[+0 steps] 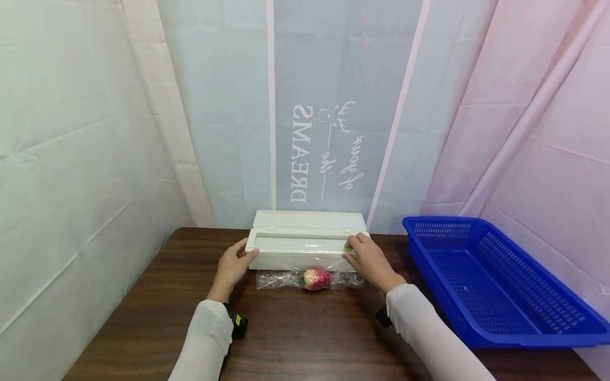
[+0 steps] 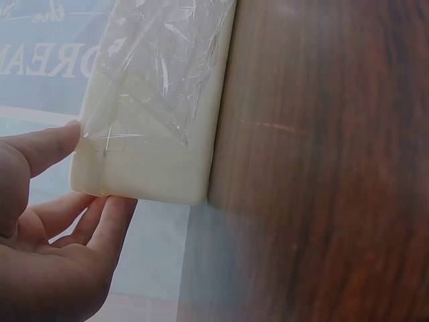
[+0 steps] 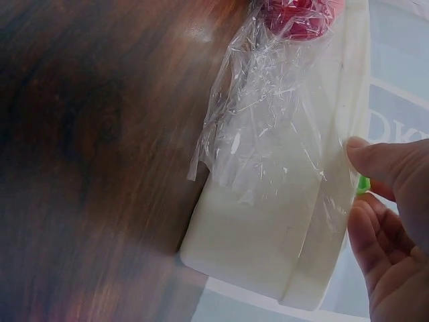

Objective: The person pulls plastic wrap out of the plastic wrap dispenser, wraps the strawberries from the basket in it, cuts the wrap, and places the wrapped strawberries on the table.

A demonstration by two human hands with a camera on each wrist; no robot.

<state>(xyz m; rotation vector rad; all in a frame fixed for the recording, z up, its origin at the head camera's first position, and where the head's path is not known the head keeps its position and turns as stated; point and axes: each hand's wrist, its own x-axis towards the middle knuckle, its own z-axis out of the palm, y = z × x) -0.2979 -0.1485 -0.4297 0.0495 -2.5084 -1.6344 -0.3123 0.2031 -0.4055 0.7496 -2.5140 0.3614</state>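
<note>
A long white cling film dispenser (image 1: pixel 300 260) lies across the table with its lid (image 1: pixel 310 218) raised at the back. My left hand (image 1: pixel 233 267) grips its left end, thumb at the front edge and fingers against the end face. At the right end, my right hand (image 1: pixel 371 262) pinches a small green slide cutter (image 1: pixel 347 249) on the top edge; in the right wrist view the green cutter (image 3: pixel 363 184) shows between thumb and fingers. Clear film (image 1: pixel 281 279) hangs over the front, round a red and cream fruit (image 1: pixel 316 279) close before the dispenser.
A blue perforated plastic basket (image 1: pixel 431 275) stands at the right of the brown wooden table (image 1: pixel 305 333). Behind the table hangs a pale curtain (image 1: pixel 229 106) with printed lettering. White cloth (image 1: pixel 71 185) hangs along the left side.
</note>
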